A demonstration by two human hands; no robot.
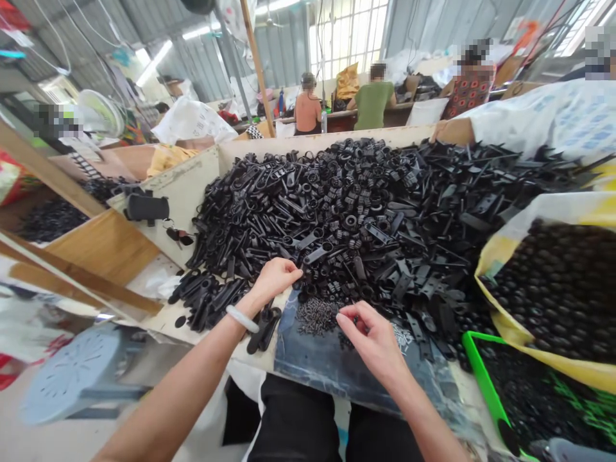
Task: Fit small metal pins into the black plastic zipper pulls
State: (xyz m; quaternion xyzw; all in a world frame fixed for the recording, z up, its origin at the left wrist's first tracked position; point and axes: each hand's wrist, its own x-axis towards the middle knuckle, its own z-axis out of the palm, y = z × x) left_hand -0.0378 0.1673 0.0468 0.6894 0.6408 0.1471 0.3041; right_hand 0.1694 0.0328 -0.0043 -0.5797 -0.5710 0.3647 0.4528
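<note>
A big heap of black plastic parts, rings and flat arms, covers the wooden table. My left hand, with a pale bangle on the wrist, reaches into the heap's near edge with its fingers curled over the parts; what it grips is hidden. My right hand hovers over a dark blue mat, thumb and forefinger pinched together on something too small to name. A small pile of tiny dark screws lies on the mat between my hands.
A yellow sack full of black round pieces stands at right, with a green crate of black parts below it. A co-worker's light sleeve rests at the table's far right. Several people sit at benches behind. A grey stool stands lower left.
</note>
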